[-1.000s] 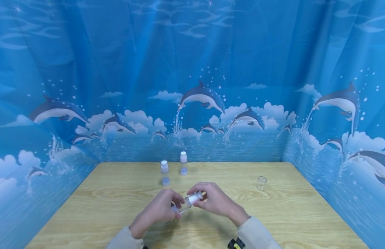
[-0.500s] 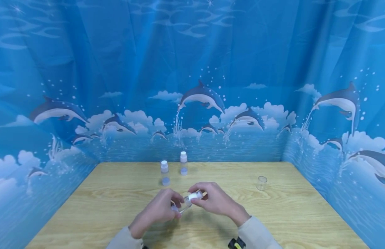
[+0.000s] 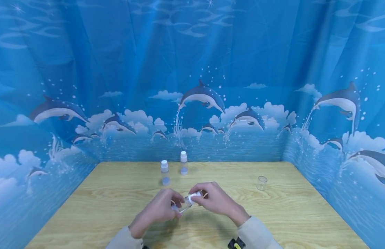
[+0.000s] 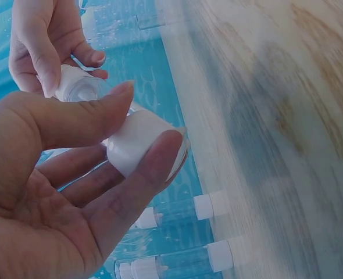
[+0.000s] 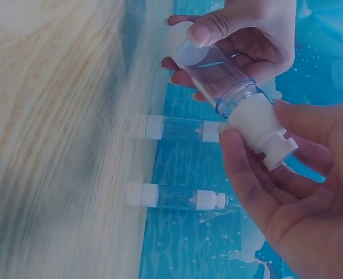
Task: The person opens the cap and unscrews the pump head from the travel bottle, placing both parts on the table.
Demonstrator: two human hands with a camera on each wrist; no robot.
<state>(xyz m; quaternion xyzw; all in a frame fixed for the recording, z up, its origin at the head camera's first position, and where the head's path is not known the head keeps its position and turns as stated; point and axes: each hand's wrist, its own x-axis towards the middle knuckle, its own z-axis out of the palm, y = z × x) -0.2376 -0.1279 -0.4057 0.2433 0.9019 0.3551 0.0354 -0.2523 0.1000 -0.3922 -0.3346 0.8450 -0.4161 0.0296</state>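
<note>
My left hand point(image 3: 162, 206) grips a clear bottle point(image 5: 221, 75) by its white base point(image 4: 138, 142), thumb and fingers on opposite sides. The bottle is tilted, its threaded neck pointing up toward my right hand point(image 3: 214, 199). There, the right thumb and fingers pinch a white pump top point(image 5: 256, 125) that sits at the neck. Whether its thread is fully seated cannot be told. Beyond the hands, two similar bottles stand upright on the table, a nearer bottle point(image 3: 165, 173) and a farther bottle point(image 3: 184, 163), both with white tops.
On the right side of the wooden table point(image 3: 292, 214) stands a small clear cap point(image 3: 262, 183). A blue curtain point(image 3: 192, 52) printed with dolphins hangs behind the table and along both sides.
The right thumb has shifted up across the pump top, and the right fingers have moved slightly around it. My left hand and the bottle stay nearly still.
</note>
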